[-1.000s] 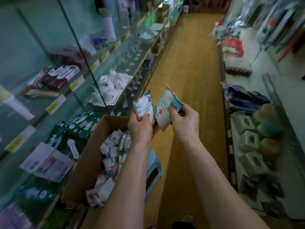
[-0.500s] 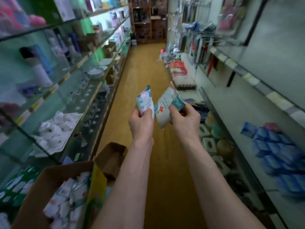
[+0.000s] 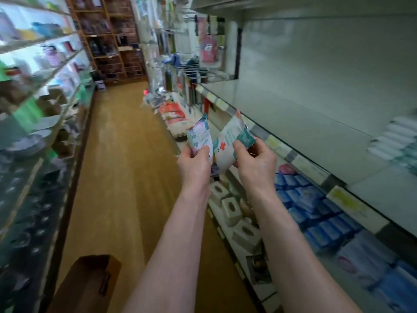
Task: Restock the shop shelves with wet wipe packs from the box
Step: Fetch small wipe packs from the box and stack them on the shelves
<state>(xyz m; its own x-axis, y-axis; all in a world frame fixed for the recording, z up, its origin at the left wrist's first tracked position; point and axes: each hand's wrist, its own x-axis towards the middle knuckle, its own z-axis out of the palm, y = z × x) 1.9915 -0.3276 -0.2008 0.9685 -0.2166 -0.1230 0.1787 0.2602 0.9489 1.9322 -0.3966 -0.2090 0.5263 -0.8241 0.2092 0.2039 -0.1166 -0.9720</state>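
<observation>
Swinging both packs toward right shelf, apparently.

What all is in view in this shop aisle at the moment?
Pinkish wipe pack: one, white, pink and teal, held up over the aisle.
Red-cross wipe pack: one, white and teal, beside it.
Cardboard box: one, brown, bottom left.
Upper shelf: one, grey, right side.
White packs: small stack, that shelf's far end.
Blue packs: many, shelf below.
Tissue boxes: at least three, pale, lowest right shelf.
Left hand: grips the pinkish pack.
Right hand: grips the red-cross pack.
</observation>
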